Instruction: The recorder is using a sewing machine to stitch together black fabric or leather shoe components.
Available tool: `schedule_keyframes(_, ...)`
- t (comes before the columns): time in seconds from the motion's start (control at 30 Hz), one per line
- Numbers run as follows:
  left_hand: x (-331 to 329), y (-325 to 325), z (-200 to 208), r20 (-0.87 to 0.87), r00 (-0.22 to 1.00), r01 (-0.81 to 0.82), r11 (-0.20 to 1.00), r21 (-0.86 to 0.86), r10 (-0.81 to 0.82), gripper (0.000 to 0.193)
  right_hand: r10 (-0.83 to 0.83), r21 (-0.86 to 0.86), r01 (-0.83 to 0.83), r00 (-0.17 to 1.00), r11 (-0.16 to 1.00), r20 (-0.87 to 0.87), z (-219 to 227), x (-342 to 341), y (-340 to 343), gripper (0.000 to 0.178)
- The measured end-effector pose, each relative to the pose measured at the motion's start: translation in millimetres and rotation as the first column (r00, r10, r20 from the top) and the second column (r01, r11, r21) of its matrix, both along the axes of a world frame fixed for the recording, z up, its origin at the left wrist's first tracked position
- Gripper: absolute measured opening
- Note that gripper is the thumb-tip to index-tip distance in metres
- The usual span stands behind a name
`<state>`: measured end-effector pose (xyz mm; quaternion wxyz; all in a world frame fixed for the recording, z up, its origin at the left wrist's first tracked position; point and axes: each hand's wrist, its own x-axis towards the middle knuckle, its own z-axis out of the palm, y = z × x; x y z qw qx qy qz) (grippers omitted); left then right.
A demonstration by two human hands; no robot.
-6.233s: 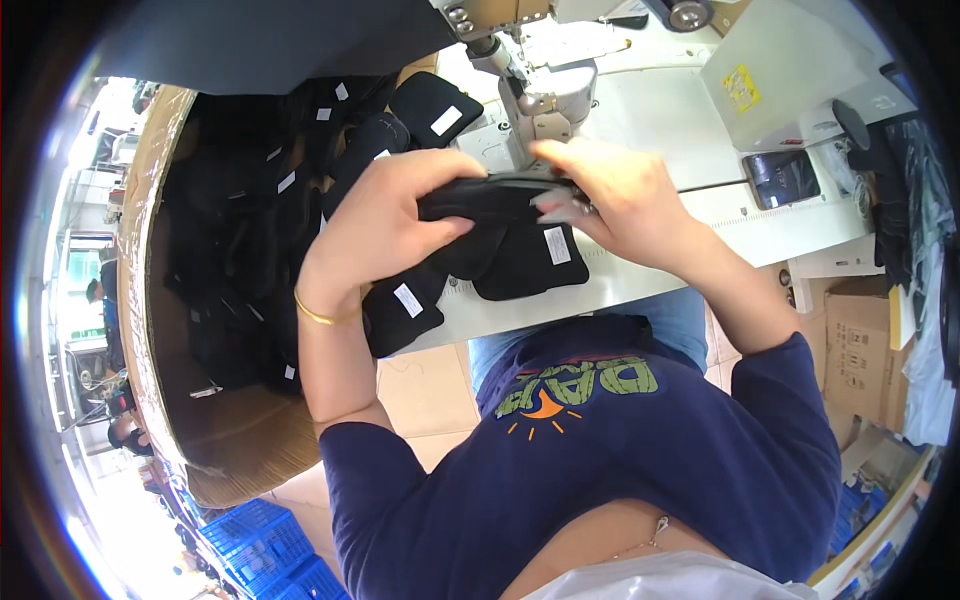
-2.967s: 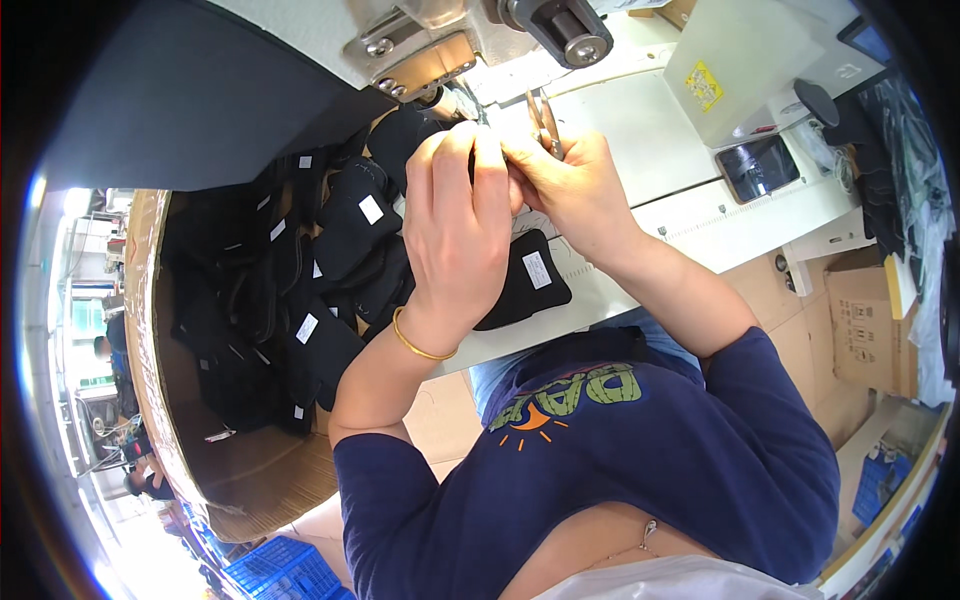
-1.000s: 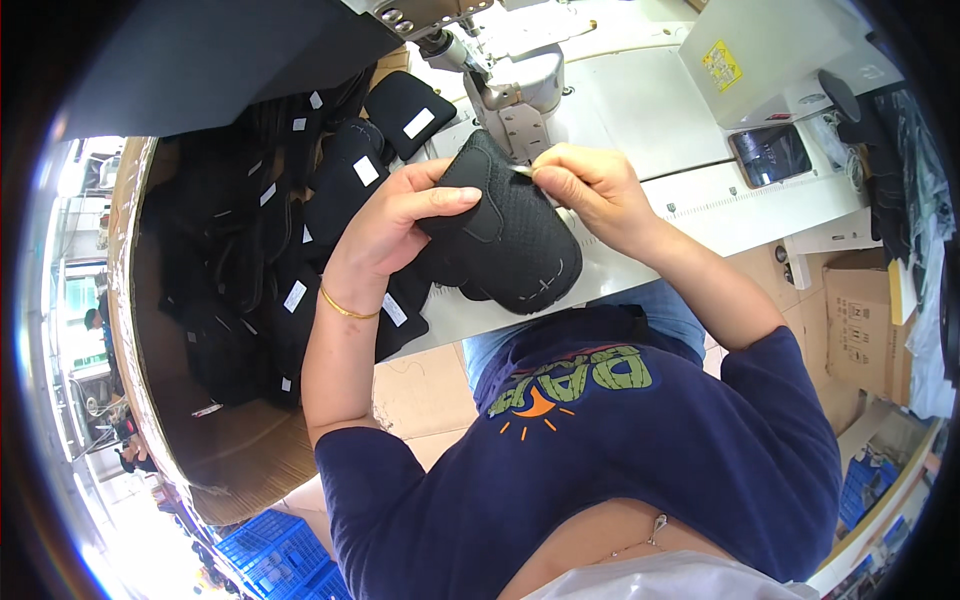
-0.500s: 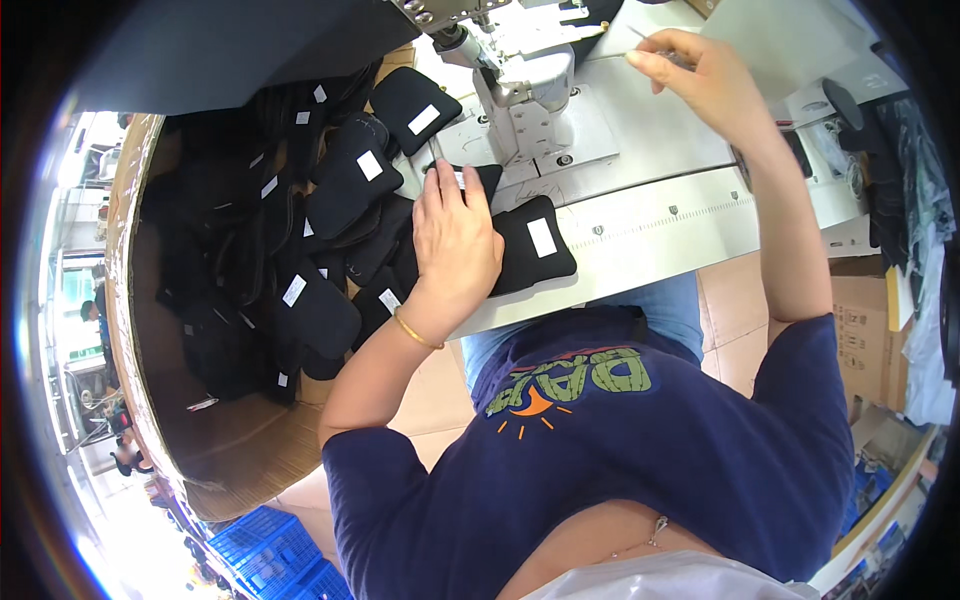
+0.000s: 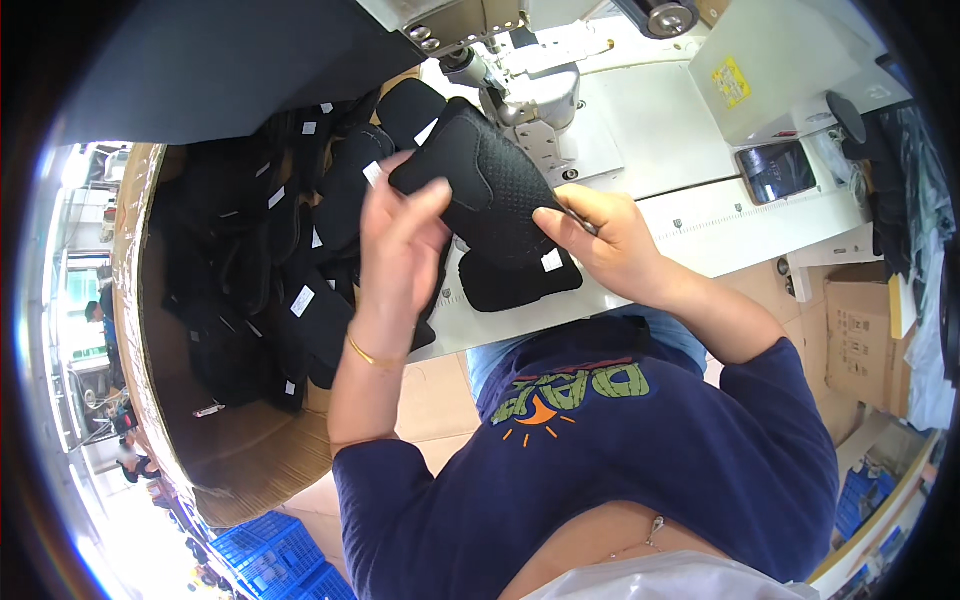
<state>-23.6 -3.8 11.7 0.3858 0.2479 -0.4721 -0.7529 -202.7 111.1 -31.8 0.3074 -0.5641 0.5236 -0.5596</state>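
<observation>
White table (image 5: 690, 225) before us, sewing machine (image 5: 550, 105) at its back, we hold a black fabric piece (image 5: 505, 190) above it. Our right hand (image 5: 605, 240) pinches its edge and a small metal tool (image 5: 580, 222); our blurred left hand (image 5: 405, 245) has thumb and fingers parted at its other side, contact unclear.

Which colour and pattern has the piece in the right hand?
The piece is black, partly with a fine dotted texture. It shows best in the head view.
</observation>
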Motion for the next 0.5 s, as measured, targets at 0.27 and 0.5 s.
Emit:
schedule_keyframes(0.27,-30,-92,37,0.379,0.902,0.337,0.887,-0.314,-0.209,0.025,-0.059,-0.007,0.059,0.998,0.998,0.027,27,-6,-22,0.029)
schedule_keyframes(0.5,-41,-102,40,0.410,0.906,0.196,0.960,-0.201,-0.100,0.020,0.048,0.068,-0.085,0.901,0.994,0.430,39,-2,-24,0.033)
